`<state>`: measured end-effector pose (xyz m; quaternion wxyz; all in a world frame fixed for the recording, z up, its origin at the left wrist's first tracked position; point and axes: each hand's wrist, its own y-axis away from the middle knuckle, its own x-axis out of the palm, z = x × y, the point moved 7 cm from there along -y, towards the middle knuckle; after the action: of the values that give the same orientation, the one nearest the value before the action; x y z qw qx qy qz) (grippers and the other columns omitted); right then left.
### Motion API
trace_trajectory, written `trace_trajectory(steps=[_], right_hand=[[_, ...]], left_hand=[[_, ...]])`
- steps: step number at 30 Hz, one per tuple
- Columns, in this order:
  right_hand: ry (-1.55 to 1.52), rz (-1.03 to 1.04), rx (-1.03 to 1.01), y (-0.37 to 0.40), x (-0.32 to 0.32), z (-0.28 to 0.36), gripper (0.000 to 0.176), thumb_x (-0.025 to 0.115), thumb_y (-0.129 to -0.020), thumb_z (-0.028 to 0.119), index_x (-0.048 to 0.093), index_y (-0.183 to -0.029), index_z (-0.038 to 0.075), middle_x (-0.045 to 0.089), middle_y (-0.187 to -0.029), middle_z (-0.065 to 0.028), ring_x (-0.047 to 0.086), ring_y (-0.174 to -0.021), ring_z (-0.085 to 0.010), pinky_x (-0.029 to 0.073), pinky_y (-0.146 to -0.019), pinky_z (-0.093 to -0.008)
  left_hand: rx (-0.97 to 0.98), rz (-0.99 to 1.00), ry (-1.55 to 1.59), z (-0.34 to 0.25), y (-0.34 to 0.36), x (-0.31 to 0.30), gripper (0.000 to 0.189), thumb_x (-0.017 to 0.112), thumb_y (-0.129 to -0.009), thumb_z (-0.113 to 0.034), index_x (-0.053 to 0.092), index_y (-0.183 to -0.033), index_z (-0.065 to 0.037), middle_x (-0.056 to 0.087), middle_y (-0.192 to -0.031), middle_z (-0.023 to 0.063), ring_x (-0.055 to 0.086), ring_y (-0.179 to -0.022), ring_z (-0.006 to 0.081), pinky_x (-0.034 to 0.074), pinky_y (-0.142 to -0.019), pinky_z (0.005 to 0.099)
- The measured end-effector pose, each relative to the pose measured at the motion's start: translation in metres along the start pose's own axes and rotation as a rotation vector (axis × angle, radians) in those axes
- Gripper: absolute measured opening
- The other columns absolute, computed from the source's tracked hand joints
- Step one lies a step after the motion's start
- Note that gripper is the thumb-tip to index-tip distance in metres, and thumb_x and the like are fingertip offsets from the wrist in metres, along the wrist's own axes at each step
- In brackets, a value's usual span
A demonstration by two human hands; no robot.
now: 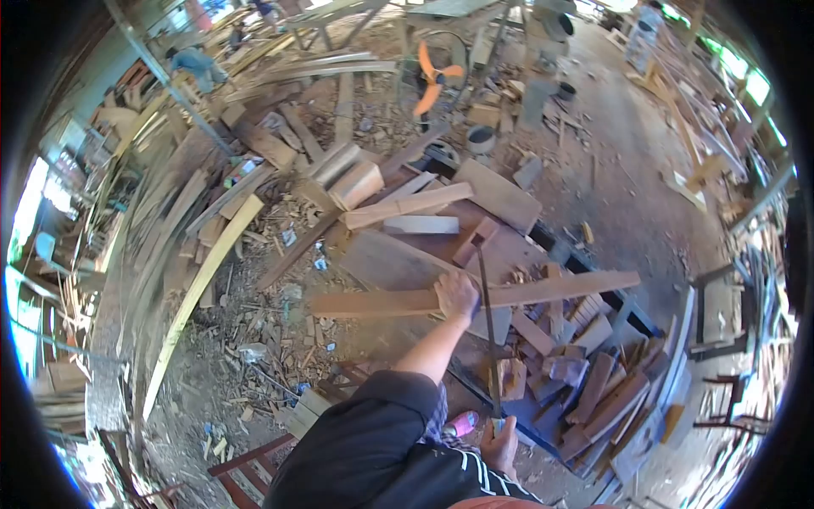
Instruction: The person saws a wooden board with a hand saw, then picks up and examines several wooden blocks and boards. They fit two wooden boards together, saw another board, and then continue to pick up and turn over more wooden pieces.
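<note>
My left hand (458,295) is closed over a long reddish-brown wooden board (560,289), which lies crosswise over the cluttered bench. In my right hand (499,444), low in the view, is the handle of a handsaw (491,352). Its long dark blade, seen nearly edge-on, points away from me and crosses the board just right of my left hand. How deep the blade sits in the wood cannot be made out. Beyond the blade's far end lies a short wooden block (476,241) with a dark hole.
Offcuts (593,382) pile up at the right of the bench. Thick wood pieces (407,205) lie ahead, and a fan with orange blades (435,78) stands beyond. A pale curved plank (203,297) rises at left. Other people (197,66) are in the background.
</note>
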<state>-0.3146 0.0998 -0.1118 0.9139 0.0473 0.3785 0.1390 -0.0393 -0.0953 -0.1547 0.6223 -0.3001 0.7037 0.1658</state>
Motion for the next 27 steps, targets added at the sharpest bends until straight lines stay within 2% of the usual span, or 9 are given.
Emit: trace_trajectory(steps=[7,10,13,15,16,18,21,24,27], right_hand=[[0.018,-0.186,-0.173,-0.095,0.017,0.06,0.025,0.059,-0.089,0.014,0.045,-0.102,-0.002,0.059,-0.077,-0.0315,0.059,-0.074,-0.0496,0.045,-0.063,-0.0518],[-0.102,-0.201,-0.204,-0.049,-0.005,0.054,0.025,0.059,-0.088,0.013,0.045,-0.102,-0.002,0.058,-0.075,-0.03,0.059,-0.074,-0.0496,0.045,-0.061,-0.0512],[-0.094,-0.076,-0.052,0.004,-0.008,0.01,0.027,0.059,-0.088,0.013,0.045,-0.105,-0.003,0.059,-0.074,-0.0289,0.059,-0.073,-0.0496,0.045,-0.06,-0.051],[-0.005,0.031,0.043,0.009,-0.004,0.006,0.039,0.06,-0.088,0.02,0.045,-0.116,-0.004,0.061,-0.083,-0.0305,0.058,-0.076,-0.0507,0.046,-0.064,-0.0543],[-0.078,-0.133,-0.107,-0.012,-0.008,0.028,0.031,0.06,-0.087,0.013,0.045,-0.11,-0.003,0.061,-0.079,-0.0291,0.059,-0.074,-0.0493,0.046,-0.064,-0.052],[-0.027,-0.247,-0.245,-0.063,-0.008,0.069,0.033,0.06,-0.088,0.013,0.045,-0.113,-0.004,0.061,-0.08,-0.0294,0.059,-0.076,-0.0494,0.046,-0.064,-0.0511],[0.029,-0.127,-0.178,-0.088,0.015,0.06,0.033,0.059,-0.089,0.013,0.044,-0.114,-0.003,0.061,-0.082,-0.0299,0.059,-0.079,-0.0493,0.047,-0.065,-0.0494],[-0.129,-0.142,-0.119,-0.029,-0.005,0.038,0.027,0.059,-0.089,0.015,0.044,-0.104,-0.002,0.06,-0.078,-0.0301,0.059,-0.074,-0.0503,0.044,-0.059,-0.0527],[0.007,-0.014,0.006,0.016,-0.01,0.004,0.028,0.06,-0.088,0.017,0.046,-0.104,-0.002,0.058,-0.075,-0.031,0.058,-0.071,-0.0504,0.045,-0.061,-0.0525]], left_hand=[[0.055,-0.099,0.074,-0.002,0.002,-0.006,0.02,0.048,-0.087,-0.019,0.067,-0.093,-0.012,0.062,-0.095,0.0056,0.055,-0.091,0.0252,0.04,-0.076,0.041],[0.024,-0.131,0.112,-0.003,0.003,-0.013,0.021,0.048,-0.088,-0.02,0.066,-0.091,-0.011,0.061,-0.092,0.0059,0.055,-0.09,0.0257,0.04,-0.075,0.0411],[0.019,-0.106,0.114,-0.003,0.002,-0.01,0.021,0.048,-0.088,-0.021,0.066,-0.09,-0.011,0.061,-0.092,0.0063,0.055,-0.09,0.0261,0.04,-0.075,0.0417],[0.029,-0.091,0.106,-0.002,0.002,-0.005,0.021,0.048,-0.088,-0.021,0.066,-0.09,-0.01,0.061,-0.092,0.0065,0.055,-0.09,0.0262,0.04,-0.075,0.042],[0.04,-0.088,0.104,-0.002,0.002,-0.005,0.021,0.048,-0.088,-0.021,0.066,-0.09,-0.01,0.061,-0.093,0.0066,0.055,-0.09,0.0263,0.04,-0.075,0.0423],[0.05,-0.127,0.123,-0.001,0.003,-0.001,0.021,0.049,-0.088,-0.022,0.066,-0.09,-0.01,0.061,-0.093,0.0067,0.055,-0.09,0.0264,0.04,-0.075,0.0424],[0.048,-0.166,0.11,-0.004,0.005,-0.011,0.021,0.049,-0.087,-0.023,0.066,-0.089,-0.01,0.061,-0.093,0.0068,0.055,-0.089,0.0265,0.04,-0.075,0.0426],[0.021,-0.118,0.091,-0.004,0.002,-0.013,0.022,0.049,-0.088,-0.024,0.066,-0.09,-0.01,0.061,-0.093,0.0069,0.055,-0.09,0.0266,0.04,-0.076,0.0428],[0.016,-0.092,0.103,-0.002,0.001,-0.004,0.023,0.049,-0.088,-0.025,0.067,-0.091,-0.01,0.061,-0.095,0.007,0.054,-0.09,0.0266,0.04,-0.076,0.0428]])
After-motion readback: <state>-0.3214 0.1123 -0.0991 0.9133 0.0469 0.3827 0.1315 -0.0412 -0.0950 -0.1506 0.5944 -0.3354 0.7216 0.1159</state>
